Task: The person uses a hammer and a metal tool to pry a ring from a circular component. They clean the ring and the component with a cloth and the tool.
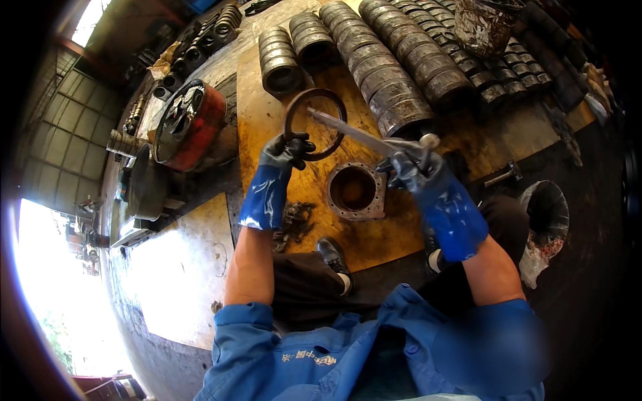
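My left hand, in a black-and-blue rubber glove, grips a dark metal ring by its lower left side. The ring is raised above the floor sheet. My right hand, gloved alike, is closed on a long flat scraper-like blade with a pale, rounded end showing past the fist. The blade points up and left, its tip overlapping the ring's opening; I cannot tell whether it touches the ring. Below, between my feet, a round flanged housing with bolt holes and a rusty bore lies on the stained yellow sheet.
Rows of stacked metal cylinders lie beyond my hands. A grimy bucket stands far right. To the left is a red drum with parts in it. A hammer and a bag-lined bin are at right; dark scraps lie near my left foot.
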### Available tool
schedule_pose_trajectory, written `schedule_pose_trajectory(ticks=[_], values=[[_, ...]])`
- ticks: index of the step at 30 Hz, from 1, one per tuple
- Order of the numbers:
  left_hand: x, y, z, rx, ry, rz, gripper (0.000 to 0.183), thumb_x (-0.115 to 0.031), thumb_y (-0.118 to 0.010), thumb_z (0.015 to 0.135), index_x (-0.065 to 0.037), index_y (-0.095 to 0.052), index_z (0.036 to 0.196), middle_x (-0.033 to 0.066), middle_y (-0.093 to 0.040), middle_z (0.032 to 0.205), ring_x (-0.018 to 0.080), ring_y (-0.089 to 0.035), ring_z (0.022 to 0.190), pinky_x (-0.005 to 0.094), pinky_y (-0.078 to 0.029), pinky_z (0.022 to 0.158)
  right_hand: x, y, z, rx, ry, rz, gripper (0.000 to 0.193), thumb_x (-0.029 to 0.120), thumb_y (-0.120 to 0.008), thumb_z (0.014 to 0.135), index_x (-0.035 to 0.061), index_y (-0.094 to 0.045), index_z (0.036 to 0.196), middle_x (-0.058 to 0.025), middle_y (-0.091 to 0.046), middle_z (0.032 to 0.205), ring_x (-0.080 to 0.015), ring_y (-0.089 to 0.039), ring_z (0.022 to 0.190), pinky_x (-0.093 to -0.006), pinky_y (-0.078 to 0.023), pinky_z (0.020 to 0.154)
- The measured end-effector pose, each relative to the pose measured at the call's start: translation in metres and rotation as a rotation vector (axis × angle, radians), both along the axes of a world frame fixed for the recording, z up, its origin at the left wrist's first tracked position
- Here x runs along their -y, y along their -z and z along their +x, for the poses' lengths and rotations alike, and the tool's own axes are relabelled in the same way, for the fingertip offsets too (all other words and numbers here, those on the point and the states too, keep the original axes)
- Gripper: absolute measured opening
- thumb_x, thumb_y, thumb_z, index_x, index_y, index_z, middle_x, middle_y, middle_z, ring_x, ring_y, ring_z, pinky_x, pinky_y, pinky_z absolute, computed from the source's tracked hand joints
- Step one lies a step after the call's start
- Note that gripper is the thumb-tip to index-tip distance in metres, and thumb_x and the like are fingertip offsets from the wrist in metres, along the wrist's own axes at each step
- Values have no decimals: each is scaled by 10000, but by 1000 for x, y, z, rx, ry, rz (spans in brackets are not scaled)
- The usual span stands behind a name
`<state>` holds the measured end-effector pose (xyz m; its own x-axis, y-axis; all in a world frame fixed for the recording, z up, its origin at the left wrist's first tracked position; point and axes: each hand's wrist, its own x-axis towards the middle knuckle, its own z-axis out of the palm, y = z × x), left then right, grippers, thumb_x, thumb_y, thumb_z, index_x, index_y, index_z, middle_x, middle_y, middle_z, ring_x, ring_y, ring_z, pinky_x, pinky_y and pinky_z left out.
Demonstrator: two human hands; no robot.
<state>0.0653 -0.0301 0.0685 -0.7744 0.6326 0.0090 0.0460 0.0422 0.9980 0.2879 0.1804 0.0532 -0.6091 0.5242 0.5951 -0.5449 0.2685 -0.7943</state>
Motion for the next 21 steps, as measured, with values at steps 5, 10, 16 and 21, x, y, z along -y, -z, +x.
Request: schedule_pose_trajectory(ticks=[5, 10, 16, 21], values=[[5, -5, -6, 80, 4, 120, 258, -167, -573, 924, 19, -609, 1099, 154, -690, 940, 121, -583, 575, 234, -464, 519, -35, 9, 5, 72, -595, -1194, 255, 195, -519, 905, 80, -560, 1128, -280, -566, 1175, -261, -653, 716, -362, -564, 579], [-2, -7, 18, 31, 56, 111, 264, -185, -579, 927, 15, -608, 1096, 150, -688, 931, 123, -597, 613, 235, -467, 548, -26, 6, -7, 290, -550, -1270, 215, 302, -526, 918, 143, -548, 1061, -216, -598, 1171, -233, -611, 640, -340, -503, 521], [-17, 7, 8, 75, 172, 44, 252, -105, -555, 922, 39, -579, 1128, 186, -684, 939, 194, -667, 689, 242, -514, 527, -35, 33, -13, 138, -684, -1251, 283, 282, -562, 911, 73, -552, 1100, -184, -629, 1107, -185, -604, 597, -302, -484, 456], [-9, 15, -7, 124, 16, 149, 232, -40, -551, 898, 40, -588, 1112, 169, -685, 931, 178, -667, 698, 246, -522, 523, -16, -24, 10, 342, -447, -1145, 244, 193, -519, 941, 46, -565, 1130, -162, -678, 929, -177, -617, 576, -258, -519, 454]])
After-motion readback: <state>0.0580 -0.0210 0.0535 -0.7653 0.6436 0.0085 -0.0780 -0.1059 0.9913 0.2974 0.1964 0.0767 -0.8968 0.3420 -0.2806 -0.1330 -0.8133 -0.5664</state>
